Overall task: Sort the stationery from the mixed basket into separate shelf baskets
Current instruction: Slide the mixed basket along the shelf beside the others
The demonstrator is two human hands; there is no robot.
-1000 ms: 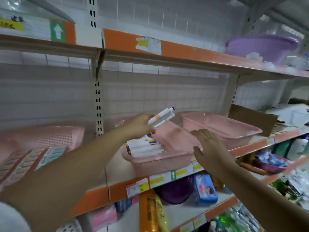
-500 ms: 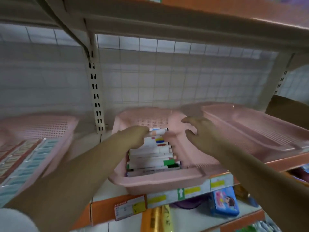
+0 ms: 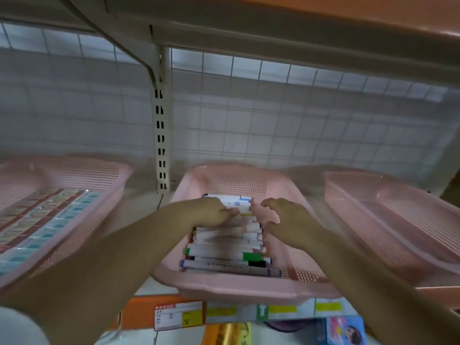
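Markers (image 3: 224, 255): white barrels with coloured caps, laid crosswise in a stack that fills the left part of the middle pink basket (image 3: 239, 292); bare mesh floor to their right. Left hand (image 3: 211, 212): fingers (image 3: 229, 212) flat on the far markers, released. Right hand (image 3: 291, 222): fingers bent at the cap ends, grasping nothing. Basket's front rim sits at the shelf edge (image 3: 149, 310). Left basket (image 3: 104, 175) holds flat packs (image 3: 44, 220). Right basket (image 3: 373, 195) stands apart.

— How many baskets are showing?
— Three are sitting here: the left basket (image 3: 99, 175) outside the left hand (image 3: 211, 212), the middle basket (image 3: 249, 291) under both hands, the right basket (image 3: 373, 192) outside the right hand (image 3: 286, 220).
— And markers (image 3: 219, 255)?
— Perhaps a dozen are lying there; blur is hiding some.
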